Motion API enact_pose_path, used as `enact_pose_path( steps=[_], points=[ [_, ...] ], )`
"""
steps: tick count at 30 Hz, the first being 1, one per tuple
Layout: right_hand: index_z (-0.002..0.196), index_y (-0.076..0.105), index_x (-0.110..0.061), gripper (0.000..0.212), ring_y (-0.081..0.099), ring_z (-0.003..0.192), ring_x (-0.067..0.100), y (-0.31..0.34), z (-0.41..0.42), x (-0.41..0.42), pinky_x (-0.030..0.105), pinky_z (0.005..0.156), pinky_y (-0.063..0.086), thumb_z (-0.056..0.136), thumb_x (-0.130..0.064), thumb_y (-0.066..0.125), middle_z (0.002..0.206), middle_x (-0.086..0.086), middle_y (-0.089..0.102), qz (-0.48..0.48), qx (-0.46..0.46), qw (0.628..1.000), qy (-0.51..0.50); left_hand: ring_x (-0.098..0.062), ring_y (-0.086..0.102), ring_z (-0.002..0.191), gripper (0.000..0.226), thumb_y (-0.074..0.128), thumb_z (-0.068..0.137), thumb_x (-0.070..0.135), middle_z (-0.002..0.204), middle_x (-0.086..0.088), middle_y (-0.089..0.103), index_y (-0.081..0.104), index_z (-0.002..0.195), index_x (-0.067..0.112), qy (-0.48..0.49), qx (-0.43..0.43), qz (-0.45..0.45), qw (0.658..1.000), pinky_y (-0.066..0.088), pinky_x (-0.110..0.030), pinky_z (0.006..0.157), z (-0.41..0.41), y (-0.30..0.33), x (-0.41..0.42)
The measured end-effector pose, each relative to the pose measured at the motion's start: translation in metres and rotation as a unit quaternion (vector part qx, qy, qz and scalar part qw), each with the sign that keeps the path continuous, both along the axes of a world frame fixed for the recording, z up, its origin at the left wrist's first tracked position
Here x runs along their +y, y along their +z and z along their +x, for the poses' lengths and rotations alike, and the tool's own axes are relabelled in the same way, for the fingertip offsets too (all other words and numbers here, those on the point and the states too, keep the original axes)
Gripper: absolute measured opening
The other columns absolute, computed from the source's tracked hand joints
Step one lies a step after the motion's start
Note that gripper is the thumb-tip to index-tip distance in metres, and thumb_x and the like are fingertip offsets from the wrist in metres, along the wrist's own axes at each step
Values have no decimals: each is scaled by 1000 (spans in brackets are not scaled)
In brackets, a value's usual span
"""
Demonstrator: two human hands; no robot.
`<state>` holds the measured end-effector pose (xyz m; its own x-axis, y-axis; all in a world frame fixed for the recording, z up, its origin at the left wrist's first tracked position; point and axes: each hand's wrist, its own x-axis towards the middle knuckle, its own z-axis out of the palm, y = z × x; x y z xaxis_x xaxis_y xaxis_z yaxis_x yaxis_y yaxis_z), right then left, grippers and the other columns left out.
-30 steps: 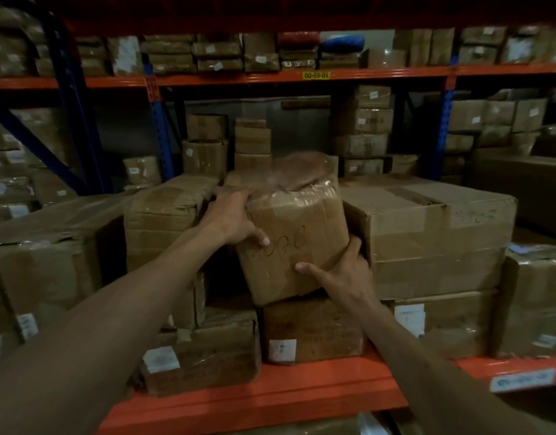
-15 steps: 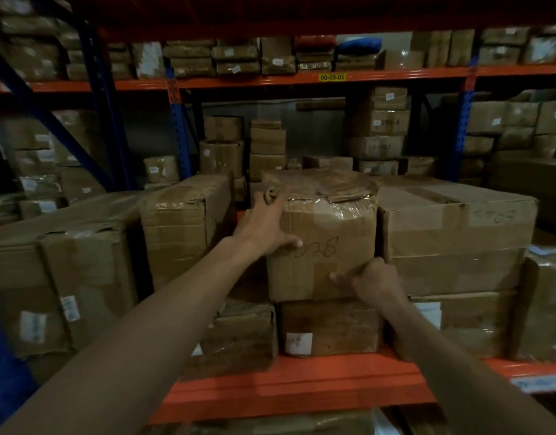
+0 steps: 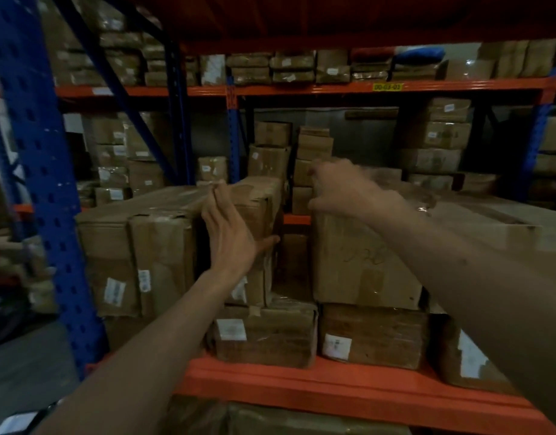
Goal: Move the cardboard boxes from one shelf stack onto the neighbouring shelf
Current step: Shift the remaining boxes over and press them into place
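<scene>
A taped cardboard box with handwriting (image 3: 361, 262) stands upright on a darker labelled box (image 3: 374, 335) on the orange shelf (image 3: 301, 387). My right hand (image 3: 342, 189) hovers blurred over its top left corner, fingers curled and apart, holding nothing. My left hand (image 3: 229, 233) lies flat, fingers together, against the front of a neighbouring taller box (image 3: 258, 227) to the left, with the thumb near that box's right edge. A narrow gap separates the two boxes.
A wide box (image 3: 135, 255) sits left of the tall one, by the blue rack upright (image 3: 44, 183). Another large box (image 3: 490, 227) flanks the right. A labelled box (image 3: 267, 334) lies under the tall one. Several more boxes fill the rear shelves.
Both hands let go of the handwritten box, which now rests on the lower box. The left hand moved to the box on the left; the right rose to the top. The view shifted left.
</scene>
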<state>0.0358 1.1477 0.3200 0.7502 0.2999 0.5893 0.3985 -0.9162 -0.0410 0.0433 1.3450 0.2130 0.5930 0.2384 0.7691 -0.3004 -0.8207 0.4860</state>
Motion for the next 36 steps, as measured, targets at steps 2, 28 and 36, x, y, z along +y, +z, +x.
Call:
enact_pose_path(
  steps=[2,28,36],
  points=[
    [146,36,-26,78,49,123,34,1,5,37,49,90,51,80,-30,78,141,14,43,-58,-25,998,30,-42,5,143,153,91,53,56,156,-29,-1,-13,153,6,20,29,-63,997,9,-56,116,-1,-20,2],
    [142,6,-31,121,57,102,43,-89,31,46,48,80,52,57,-40,91,145,21,13,-99,20,995,-6,-40,49,115,127,83,51,63,128,-18,42,12,141,9,155,219,367,891,46,-52,92,12,-27,48],
    [146,-8,-18,120,22,141,40,-188,28,48,37,110,33,72,-61,76,154,31,-9,-104,53,989,-86,-43,46,115,92,64,85,49,127,-25,43,12,144,2,201,205,509,811,39,-62,98,8,-79,41]
  ],
)
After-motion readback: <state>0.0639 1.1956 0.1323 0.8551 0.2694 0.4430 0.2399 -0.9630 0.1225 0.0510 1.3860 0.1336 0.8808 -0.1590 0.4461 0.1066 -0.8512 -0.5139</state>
